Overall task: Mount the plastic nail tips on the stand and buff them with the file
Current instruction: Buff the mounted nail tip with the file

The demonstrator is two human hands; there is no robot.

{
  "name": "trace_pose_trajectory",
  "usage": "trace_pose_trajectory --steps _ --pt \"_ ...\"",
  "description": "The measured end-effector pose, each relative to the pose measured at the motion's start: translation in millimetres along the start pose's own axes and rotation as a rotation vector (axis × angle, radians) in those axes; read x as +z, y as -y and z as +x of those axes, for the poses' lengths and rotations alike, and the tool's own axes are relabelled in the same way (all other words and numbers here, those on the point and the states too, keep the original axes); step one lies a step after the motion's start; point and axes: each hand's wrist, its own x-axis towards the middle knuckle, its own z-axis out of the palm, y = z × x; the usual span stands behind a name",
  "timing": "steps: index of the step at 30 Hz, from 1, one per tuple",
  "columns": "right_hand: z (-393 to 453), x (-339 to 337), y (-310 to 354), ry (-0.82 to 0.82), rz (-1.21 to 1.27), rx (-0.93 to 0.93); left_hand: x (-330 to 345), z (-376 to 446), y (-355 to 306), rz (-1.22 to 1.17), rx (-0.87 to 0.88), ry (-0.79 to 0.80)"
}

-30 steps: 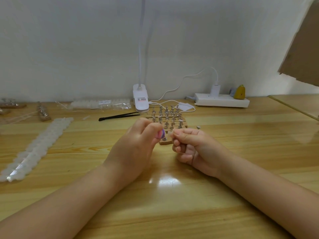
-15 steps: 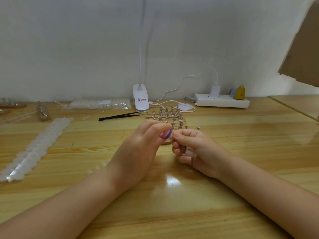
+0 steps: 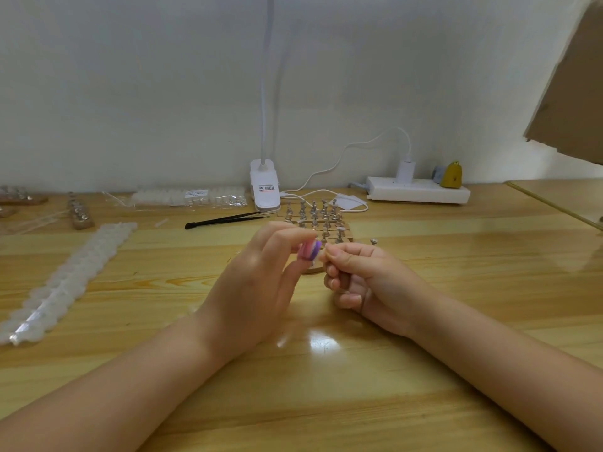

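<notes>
L hand (image 3: 251,288) mid-counter, fingers (image 3: 287,238) pinching a small pink/purple buffer file (image 3: 310,250) at the tips. R hand (image 3: 362,275) just beside it, fingers curled, thumb + index pinched on sth tiny, prob a nail tip on a peg, too small/blurred to confirm. File end touching or nearly touching R fingertips, can't tell which. Wooden stand (image 3: 321,223) w/ metal pegs sits just behind both hands, toward back edge of counter (image 3: 456,321). One loose peg (image 3: 374,241) right of stand. Black tweezers (image 3: 225,219) left of stand. Strip of clear nail tips (image 3: 65,278) along left side. Clip lamp (image 3: 265,187) + power strip (image 3: 417,192) at back edge.
</notes>
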Motion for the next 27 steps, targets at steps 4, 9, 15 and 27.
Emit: trace_pose_trajectory --steps 4,9,15,27 --pt "0 -1 1 0.011 0.024 0.015 1 -1 1 0.048 -0.018 0.010" --pt "1 -2 1 0.009 0.032 0.018 0 -2 2 0.023 0.078 -0.040" --pt "2 -3 1 0.050 0.014 0.040 -4 -2 6 0.140 0.041 -0.004" --pt "3 -5 0 0.076 -0.004 0.036 -6 1 5 0.048 0.174 -0.008"
